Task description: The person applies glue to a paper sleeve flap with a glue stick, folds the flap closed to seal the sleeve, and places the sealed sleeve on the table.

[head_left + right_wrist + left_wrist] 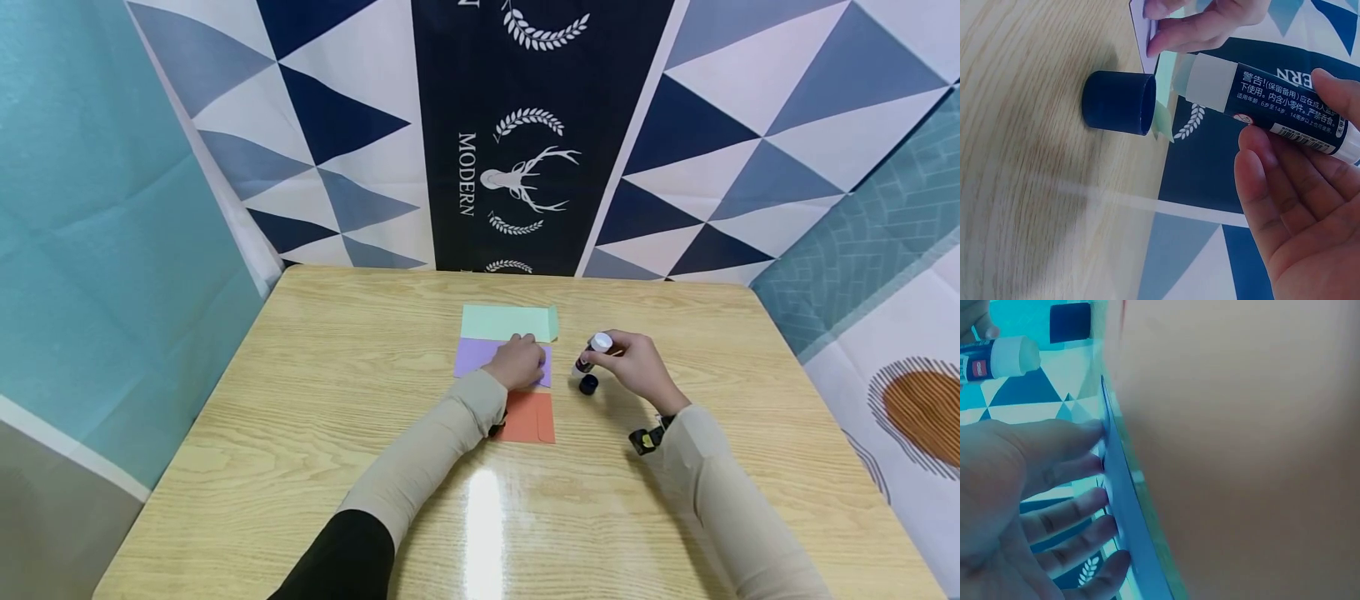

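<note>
My left hand (517,362) rests its fingertips on a purple envelope (474,357) lying on the table. In the left wrist view those fingers are extended, their tips touching the envelope's face (1124,503). To the right, my right hand (637,364) grips an uncapped glue stick (1285,103) between thumb and fingers, tilted with its glue end down toward the table. Right below that end, the dark cap (588,384) stands on the table, apart from the stick.
Beyond the purple envelope lies a mint green envelope (504,323), its flap (553,323) out to the right. On the near side is an orange-red envelope (531,418), partly under my left wrist. The wooden table (337,358) ends at a patterned cloth backdrop (360,133).
</note>
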A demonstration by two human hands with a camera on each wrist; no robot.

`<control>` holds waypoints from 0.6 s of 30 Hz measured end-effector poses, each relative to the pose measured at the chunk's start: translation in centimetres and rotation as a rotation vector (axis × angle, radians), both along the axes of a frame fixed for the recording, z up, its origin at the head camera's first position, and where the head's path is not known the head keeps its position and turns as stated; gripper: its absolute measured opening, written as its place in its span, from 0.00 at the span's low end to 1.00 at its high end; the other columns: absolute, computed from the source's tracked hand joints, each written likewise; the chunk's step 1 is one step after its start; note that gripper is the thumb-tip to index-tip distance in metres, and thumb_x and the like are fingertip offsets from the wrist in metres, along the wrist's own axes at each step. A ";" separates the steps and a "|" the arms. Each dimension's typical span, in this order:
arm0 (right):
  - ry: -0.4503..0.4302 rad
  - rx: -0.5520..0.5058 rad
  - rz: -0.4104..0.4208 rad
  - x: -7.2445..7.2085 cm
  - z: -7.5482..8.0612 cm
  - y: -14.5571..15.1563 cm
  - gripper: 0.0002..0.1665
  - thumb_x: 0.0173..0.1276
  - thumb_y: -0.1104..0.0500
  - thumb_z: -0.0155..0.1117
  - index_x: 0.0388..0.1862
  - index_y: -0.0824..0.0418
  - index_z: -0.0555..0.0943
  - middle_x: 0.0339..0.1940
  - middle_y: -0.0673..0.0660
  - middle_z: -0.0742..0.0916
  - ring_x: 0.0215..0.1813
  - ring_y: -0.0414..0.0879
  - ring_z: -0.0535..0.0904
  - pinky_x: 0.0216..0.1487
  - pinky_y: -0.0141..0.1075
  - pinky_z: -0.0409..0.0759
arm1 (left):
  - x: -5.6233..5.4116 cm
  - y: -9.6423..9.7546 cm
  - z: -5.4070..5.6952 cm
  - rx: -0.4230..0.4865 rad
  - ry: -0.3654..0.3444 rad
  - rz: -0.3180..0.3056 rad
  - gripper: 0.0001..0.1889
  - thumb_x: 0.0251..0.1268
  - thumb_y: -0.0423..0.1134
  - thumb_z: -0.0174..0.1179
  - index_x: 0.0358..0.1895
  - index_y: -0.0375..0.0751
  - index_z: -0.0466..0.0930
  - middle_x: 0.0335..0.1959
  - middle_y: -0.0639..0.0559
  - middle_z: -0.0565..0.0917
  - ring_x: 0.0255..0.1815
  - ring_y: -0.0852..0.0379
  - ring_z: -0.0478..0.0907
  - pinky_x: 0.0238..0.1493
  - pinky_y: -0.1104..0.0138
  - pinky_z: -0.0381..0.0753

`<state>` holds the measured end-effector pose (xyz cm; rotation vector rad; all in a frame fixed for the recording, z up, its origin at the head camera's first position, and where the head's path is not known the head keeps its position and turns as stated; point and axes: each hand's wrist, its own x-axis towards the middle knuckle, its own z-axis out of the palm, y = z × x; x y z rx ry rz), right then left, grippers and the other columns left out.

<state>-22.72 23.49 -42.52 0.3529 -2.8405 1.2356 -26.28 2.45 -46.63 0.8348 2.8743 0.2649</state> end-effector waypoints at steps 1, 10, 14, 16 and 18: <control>0.001 0.000 -0.001 0.0 0.0 0.0 0.16 0.64 0.51 0.70 0.42 0.62 0.85 0.39 0.61 0.88 0.37 0.43 0.80 0.37 0.32 0.78 | 0.0 0.1 0.1 -0.003 -0.003 0.007 0.12 0.71 0.42 0.55 0.51 0.49 0.86 0.52 0.50 0.80 0.51 0.51 0.74 0.49 0.60 0.80; 0.011 -0.004 0.004 -0.1 0.1 -0.1 0.16 0.64 0.51 0.70 0.41 0.62 0.85 0.39 0.60 0.89 0.37 0.42 0.80 0.38 0.31 0.79 | 0.0 0.5 0.3 -0.058 0.058 -0.030 0.10 0.72 0.41 0.55 0.41 0.47 0.87 0.49 0.51 0.79 0.47 0.54 0.72 0.43 0.64 0.80; 0.014 -0.010 0.008 -0.1 0.1 -0.2 0.15 0.64 0.51 0.70 0.41 0.61 0.85 0.39 0.60 0.89 0.37 0.40 0.80 0.38 0.31 0.79 | 0.0 0.6 0.3 -0.045 0.073 -0.061 0.10 0.72 0.38 0.53 0.39 0.43 0.86 0.49 0.51 0.83 0.49 0.53 0.76 0.45 0.64 0.81; 0.015 -0.010 0.006 -0.1 0.1 -0.2 0.15 0.64 0.51 0.70 0.41 0.62 0.85 0.39 0.60 0.89 0.36 0.41 0.80 0.38 0.31 0.78 | 0.0 0.5 0.3 -0.015 0.045 -0.068 0.10 0.72 0.35 0.52 0.40 0.41 0.84 0.48 0.50 0.84 0.49 0.52 0.77 0.47 0.65 0.80; 0.016 -0.007 0.003 0.0 0.1 -0.3 0.15 0.64 0.51 0.70 0.41 0.62 0.85 0.39 0.60 0.89 0.36 0.41 0.80 0.37 0.31 0.78 | 0.0 0.5 0.1 0.006 0.013 -0.071 0.09 0.71 0.34 0.52 0.43 0.40 0.83 0.48 0.49 0.83 0.49 0.52 0.76 0.49 0.66 0.79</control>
